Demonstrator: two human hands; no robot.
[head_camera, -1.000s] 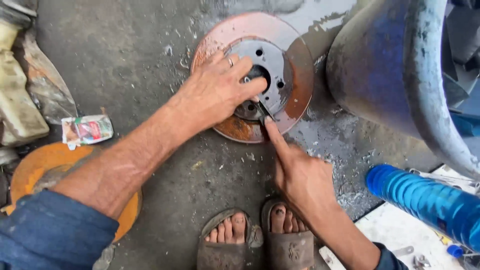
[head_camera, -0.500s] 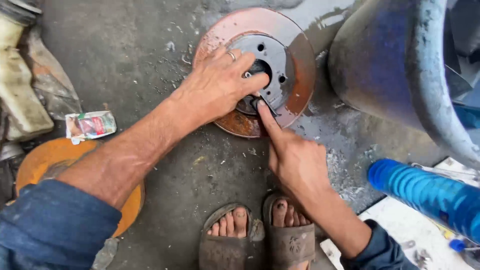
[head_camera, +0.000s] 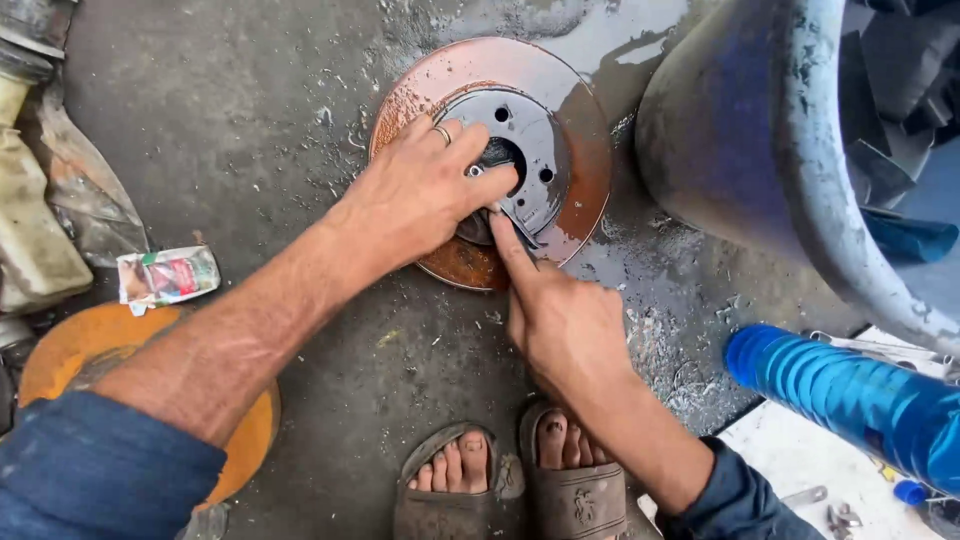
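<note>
A rusty brake disc (head_camera: 560, 120) lies flat on the wet concrete floor (head_camera: 250, 120) in the upper middle of the frame. The left hand (head_camera: 425, 195) rests on the disc's grey hub, palm down, fingers curled at the rim of the centre hole and not closed around anything. The right hand (head_camera: 565, 325) comes up from below with its index finger stretched out, the tip pressing on the hub just under the hole, the other fingers folded in; it grasps nothing. Compared with a second ago, the small dark tool seen at the right fingertips no longer shows, the right hand has slid slightly left, and the disc sits in the same spot. At right stand a blue drum (head_camera: 760, 140) and a blue bottle (head_camera: 850, 400); a crumpled packet (head_camera: 165, 275) lies at left.
</note>
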